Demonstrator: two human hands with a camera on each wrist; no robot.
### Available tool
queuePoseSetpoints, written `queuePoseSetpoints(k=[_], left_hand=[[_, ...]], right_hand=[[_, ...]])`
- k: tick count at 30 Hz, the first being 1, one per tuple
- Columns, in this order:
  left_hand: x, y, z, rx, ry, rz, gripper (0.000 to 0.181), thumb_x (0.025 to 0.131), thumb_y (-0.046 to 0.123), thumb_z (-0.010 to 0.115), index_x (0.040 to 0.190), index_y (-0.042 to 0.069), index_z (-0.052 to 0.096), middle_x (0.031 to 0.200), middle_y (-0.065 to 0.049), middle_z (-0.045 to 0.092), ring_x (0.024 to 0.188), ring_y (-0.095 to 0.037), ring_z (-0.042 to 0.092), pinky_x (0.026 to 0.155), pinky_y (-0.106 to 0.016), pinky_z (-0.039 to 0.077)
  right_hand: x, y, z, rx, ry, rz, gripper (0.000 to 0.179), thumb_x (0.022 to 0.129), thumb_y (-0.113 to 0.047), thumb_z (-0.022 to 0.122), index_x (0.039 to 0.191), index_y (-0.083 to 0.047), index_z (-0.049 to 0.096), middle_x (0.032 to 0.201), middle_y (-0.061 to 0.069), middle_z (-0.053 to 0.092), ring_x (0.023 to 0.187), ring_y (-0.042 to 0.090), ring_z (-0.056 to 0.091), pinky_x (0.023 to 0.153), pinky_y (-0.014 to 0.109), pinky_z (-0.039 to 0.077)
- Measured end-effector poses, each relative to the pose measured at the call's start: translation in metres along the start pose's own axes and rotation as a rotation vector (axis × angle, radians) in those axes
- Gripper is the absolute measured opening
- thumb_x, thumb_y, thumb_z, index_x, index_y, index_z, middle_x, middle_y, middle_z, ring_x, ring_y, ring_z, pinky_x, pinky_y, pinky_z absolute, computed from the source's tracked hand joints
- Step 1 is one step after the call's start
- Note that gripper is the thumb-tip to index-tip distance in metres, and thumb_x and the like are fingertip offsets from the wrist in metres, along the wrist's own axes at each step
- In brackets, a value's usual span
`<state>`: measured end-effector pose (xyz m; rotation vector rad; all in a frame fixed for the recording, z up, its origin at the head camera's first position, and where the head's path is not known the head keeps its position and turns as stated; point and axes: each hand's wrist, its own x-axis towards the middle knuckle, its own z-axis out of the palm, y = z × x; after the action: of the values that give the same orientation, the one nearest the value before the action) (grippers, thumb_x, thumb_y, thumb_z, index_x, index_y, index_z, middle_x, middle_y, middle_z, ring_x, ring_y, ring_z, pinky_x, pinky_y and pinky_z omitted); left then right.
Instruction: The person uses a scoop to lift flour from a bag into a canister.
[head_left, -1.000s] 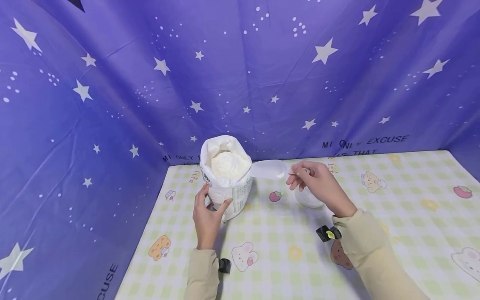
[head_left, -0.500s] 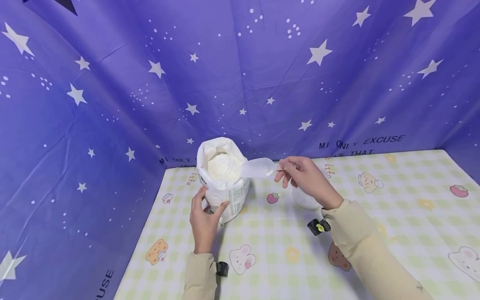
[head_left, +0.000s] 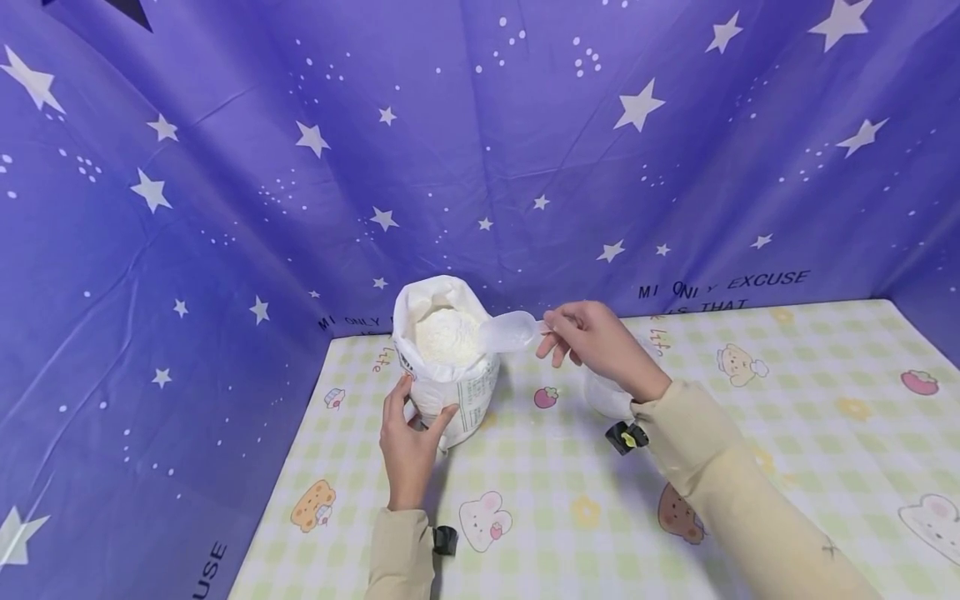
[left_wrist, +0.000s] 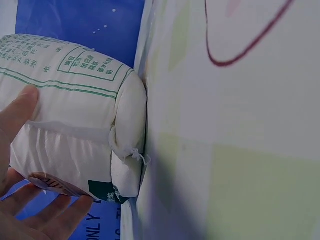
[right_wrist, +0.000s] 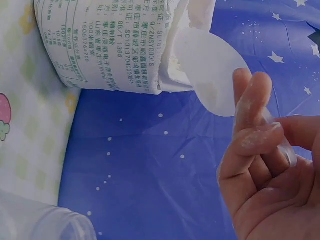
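A white bag of flour [head_left: 468, 404] stands on the table with its top rolled open. White flour [head_left: 444, 335] fills much of its mouth. My left hand [head_left: 408, 450] grips the bag's lower side, thumb at the front and fingers round the left, as the left wrist view also shows. A translucent plastic scoop [head_left: 513, 332] is pinched by its handle in my right hand [head_left: 600, 340]. Its bowl overlaps the bag's right rim in the head view; the right wrist view has the scoop [right_wrist: 212, 70] at the bag's mouth. White powder dusts the right fingers [right_wrist: 257, 140].
A clear plastic jar [head_left: 603, 396] stands right of the bag, partly hidden by my right wrist; its open mouth shows in the right wrist view. A checked cloth [head_left: 547, 483] covers the table. A blue star-printed curtain [head_left: 450, 150] rises behind and at the sides.
My right hand has moved left with the scoop, bringing its bowl from beside the bag to over the right rim. The left hand keeps its hold on the bag.
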<state>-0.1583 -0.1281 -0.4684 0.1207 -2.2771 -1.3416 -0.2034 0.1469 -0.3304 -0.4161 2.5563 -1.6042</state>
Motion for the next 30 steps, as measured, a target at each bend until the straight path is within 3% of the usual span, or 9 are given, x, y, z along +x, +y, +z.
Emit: queuePoseSetpoints(k=[13, 20, 30], left_hand=[[-0.001, -0.003, 0.003, -0.023, 0.009, -0.003, 0.079, 0.075, 0.031, 0.087, 0.141, 0.008, 0.051, 0.147, -0.006, 0.048, 0.130, -0.030, 0.053, 0.098, -0.033, 0.057], [-0.002, -0.005, 0.003, -0.035, 0.016, 0.017, 0.079, 0.075, 0.031, 0.087, 0.142, 0.008, 0.051, 0.147, -0.007, 0.048, 0.129, -0.030, 0.054, 0.098, -0.034, 0.057], [0.000, -0.002, 0.001, -0.018, 0.000, 0.001, 0.078, 0.076, 0.032, 0.087, 0.141, 0.008, 0.051, 0.147, -0.007, 0.048, 0.129, -0.031, 0.054, 0.099, -0.034, 0.056]], right_hand=[[0.015, -0.014, 0.005, -0.043, -0.034, -0.016, 0.030, 0.105, -0.017, 0.049, 0.097, 0.006, 0.068, 0.076, 0.009, 0.074, 0.059, 0.016, 0.068, 0.055, 0.035, 0.061], [0.019, -0.014, 0.011, -0.037, -0.045, -0.011, 0.030, 0.105, -0.014, 0.048, 0.097, 0.007, 0.067, 0.077, 0.012, 0.074, 0.065, 0.029, 0.071, 0.054, 0.033, 0.061], [0.027, -0.009, 0.019, -0.070, -0.055, -0.026, 0.029, 0.105, -0.016, 0.048, 0.098, 0.005, 0.068, 0.076, 0.010, 0.074, 0.063, 0.024, 0.070, 0.051, 0.028, 0.058]])
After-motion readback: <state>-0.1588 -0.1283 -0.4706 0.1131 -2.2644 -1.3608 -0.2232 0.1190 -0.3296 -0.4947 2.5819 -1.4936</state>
